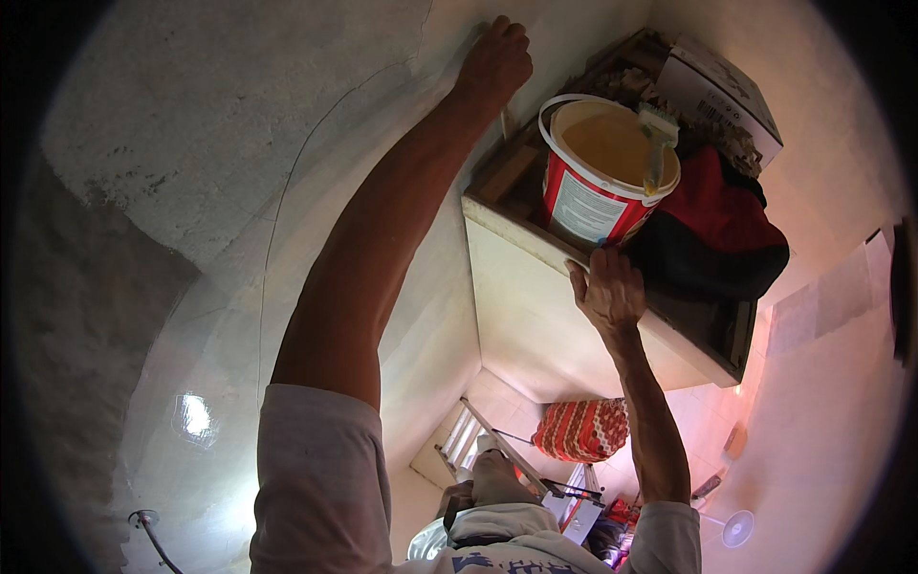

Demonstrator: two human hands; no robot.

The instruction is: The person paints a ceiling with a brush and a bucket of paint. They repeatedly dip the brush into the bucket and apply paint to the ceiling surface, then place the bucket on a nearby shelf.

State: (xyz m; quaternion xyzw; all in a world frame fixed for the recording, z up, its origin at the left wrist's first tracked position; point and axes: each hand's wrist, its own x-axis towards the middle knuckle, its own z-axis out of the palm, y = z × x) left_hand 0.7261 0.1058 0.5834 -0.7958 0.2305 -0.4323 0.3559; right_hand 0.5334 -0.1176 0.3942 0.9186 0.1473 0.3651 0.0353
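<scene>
My left hand (495, 62) is raised high against the pale wall (382, 182), its fingers curled; what they hold, if anything, is hidden. Lower and to the right, my right hand (612, 287) grips the front edge of a wooden cabinet top (516, 234). Just beyond that hand stands a red and white bucket (585, 206) with a pale coating inside and a white handle. A paint brush (658, 143) lies across the bucket's right rim, bristles and handle smeared with the coating.
A red and black bag (717, 220) sits right of the bucket, with a cardboard box (717, 91) behind. A thin cable or crack line (287, 191) runs along the wall. Far below are a ladder (512, 450), a red patterned bundle (581, 429) and a standing fan (737, 528).
</scene>
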